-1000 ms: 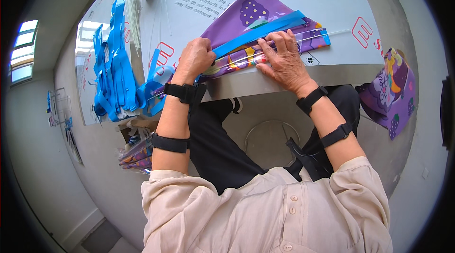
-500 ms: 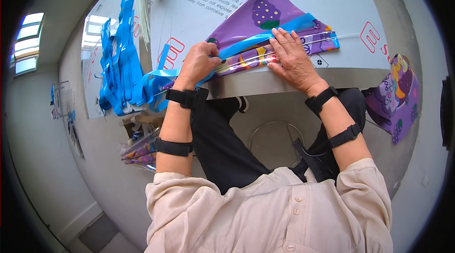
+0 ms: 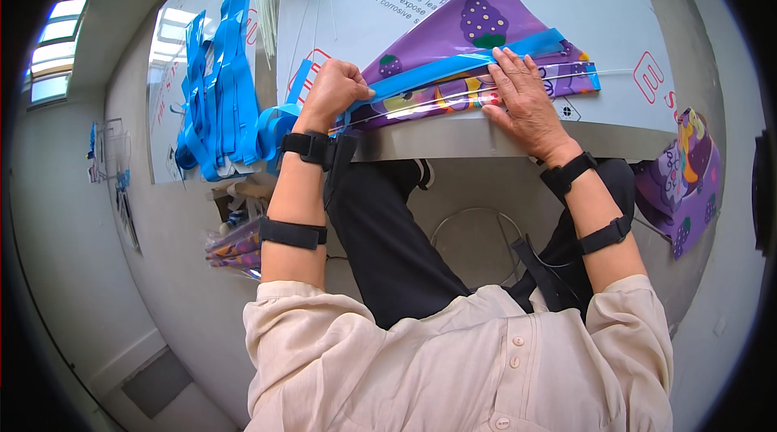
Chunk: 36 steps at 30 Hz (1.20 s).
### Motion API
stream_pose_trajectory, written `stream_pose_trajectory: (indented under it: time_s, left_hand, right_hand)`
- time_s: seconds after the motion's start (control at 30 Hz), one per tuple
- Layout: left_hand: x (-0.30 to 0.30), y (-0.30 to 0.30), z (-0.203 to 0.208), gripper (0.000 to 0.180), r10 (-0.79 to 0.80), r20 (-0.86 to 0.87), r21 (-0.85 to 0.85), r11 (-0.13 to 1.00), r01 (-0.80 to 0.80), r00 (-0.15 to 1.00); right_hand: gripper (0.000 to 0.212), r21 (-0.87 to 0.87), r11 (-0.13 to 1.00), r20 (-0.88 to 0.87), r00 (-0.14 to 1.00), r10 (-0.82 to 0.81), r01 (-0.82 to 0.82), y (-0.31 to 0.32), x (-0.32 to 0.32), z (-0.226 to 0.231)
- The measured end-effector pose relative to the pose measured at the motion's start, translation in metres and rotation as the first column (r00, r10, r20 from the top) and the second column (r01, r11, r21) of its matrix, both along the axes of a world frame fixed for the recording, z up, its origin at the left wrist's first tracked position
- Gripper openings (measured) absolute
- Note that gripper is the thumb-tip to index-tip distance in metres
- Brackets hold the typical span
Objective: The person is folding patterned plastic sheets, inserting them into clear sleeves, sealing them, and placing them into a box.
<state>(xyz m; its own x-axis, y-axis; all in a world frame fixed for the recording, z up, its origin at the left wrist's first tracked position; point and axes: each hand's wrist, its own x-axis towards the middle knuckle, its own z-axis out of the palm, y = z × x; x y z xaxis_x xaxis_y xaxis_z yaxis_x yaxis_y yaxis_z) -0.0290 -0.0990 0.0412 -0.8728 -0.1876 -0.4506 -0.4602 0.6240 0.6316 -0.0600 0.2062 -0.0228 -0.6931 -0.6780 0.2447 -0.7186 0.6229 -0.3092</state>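
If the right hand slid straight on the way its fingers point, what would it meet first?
The right hand lies flat, fingers pointing away across the table. First it would likely cross the blue strip at its fingertips, then the purple printed sheet beyond.

I see my left hand [image 3: 333,91] curled into a fist at ten o'clock, my right hand [image 3: 524,99] spread flat, palm down, at one o'clock.

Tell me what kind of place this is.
Probably a small craft or assembly workshop: a steel worktable, a heap of blue ribbons, and purple printed fabric that the left hand and right hand press down.
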Motion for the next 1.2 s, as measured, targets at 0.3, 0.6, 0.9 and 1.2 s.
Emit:
stream_pose_trajectory:
  time_s: [0.3,0.6,0.9,1.2]
  left_hand:
    - [-0.013,0.001,-0.02,0.017,-0.024,0.001,-0.21,0.977,0.024,1.0]
    - [-0.014,0.015,-0.021,0.015,-0.092,-0.067,-0.402,0.914,0.058,0.993]
    - [-0.022,0.01,-0.018,0.018,-0.112,0.047,-0.364,0.923,0.121,0.993]
    - [-0.001,-0.036,-0.003,0.023,-0.241,0.068,-0.257,0.934,0.25,0.968]
  right_hand:
    - [0.06,-0.019,1.0,-0.007,1.0,0.014,-0.014,0.0,-0.002,0.003]
    - [0.065,-0.145,0.989,0.121,0.992,0.034,-0.017,-0.009,-0.001,0.011]
    - [0.065,-0.057,0.97,0.044,0.97,0.239,-0.237,-0.096,0.034,0.0]
    - [0.075,-0.003,0.998,0.057,0.996,0.063,-0.063,-0.11,0.047,0.001]
